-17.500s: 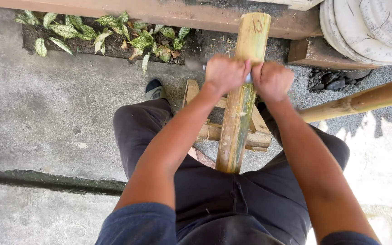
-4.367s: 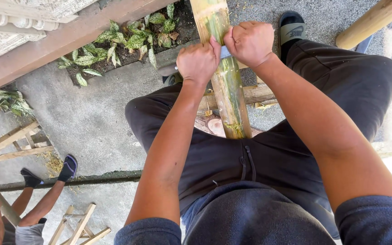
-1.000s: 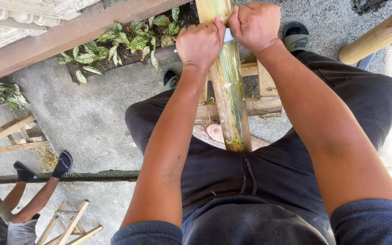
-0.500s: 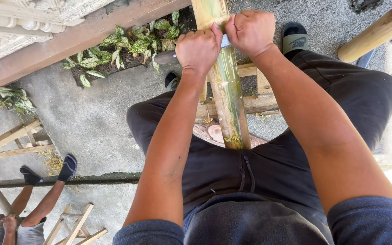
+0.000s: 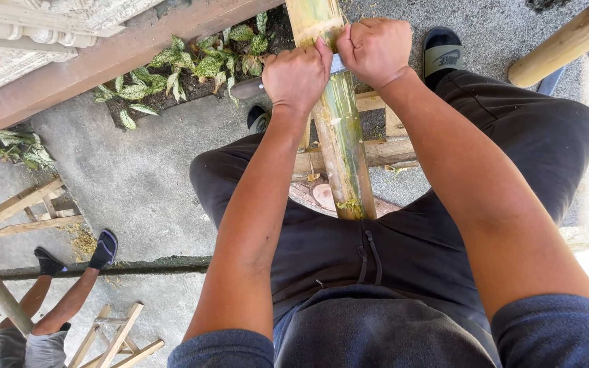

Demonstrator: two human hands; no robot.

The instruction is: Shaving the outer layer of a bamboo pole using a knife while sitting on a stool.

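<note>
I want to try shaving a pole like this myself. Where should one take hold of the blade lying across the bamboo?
Grip the blade at its two ends, one on each side of the bamboo pole, coming from above with knuckles up. It lies crosswise over the pole's round face, so only its ends stick out. The left hand and right hand each close on one side this way.

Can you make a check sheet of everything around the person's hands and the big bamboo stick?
Surface: grey concrete floor.
Job's things: bamboo pole slanting between the knees; metal blade laid across it.
Clutter: wooden frame under the pole; wooden rack.
Grippers: left hand and right hand fisted on the blade's ends.
Cables: nothing seen.
Surroundings: spotted-leaf plants; second pole; another person's legs.
</note>
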